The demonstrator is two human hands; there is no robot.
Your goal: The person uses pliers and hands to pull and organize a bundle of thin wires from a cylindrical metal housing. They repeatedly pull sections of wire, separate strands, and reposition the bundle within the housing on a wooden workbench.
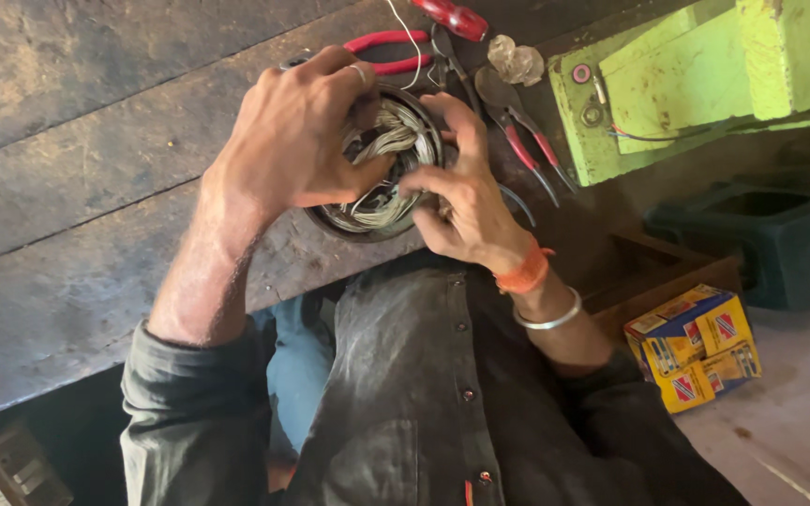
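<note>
I am bent over a dark, scarred wooden table (77, 178), its planks grimy and scratched. Past my hands lie red-handled pliers (388, 52), and just beyond my right hand a second pair of pliers (529, 141) with red grips and a crumpled bit of foil-like scrap (516, 61). Farther out on my right stands a lime-green metal housing (677, 84); below it on the pale floor sit a dark green block (780, 244) and yellow cardboard boxes (696, 347).

The motor stator (382, 169), a round metal ring packed with pale wire windings, rests at the table's near edge between my hands. My left hand (292, 141) arches over it from the left, fingers curled over the far rim and thumb pressed into the windings. My right hand (466, 192) grips the right rim, fingers bent into the coils, wrist banded in orange thread and a silver bangle.
</note>
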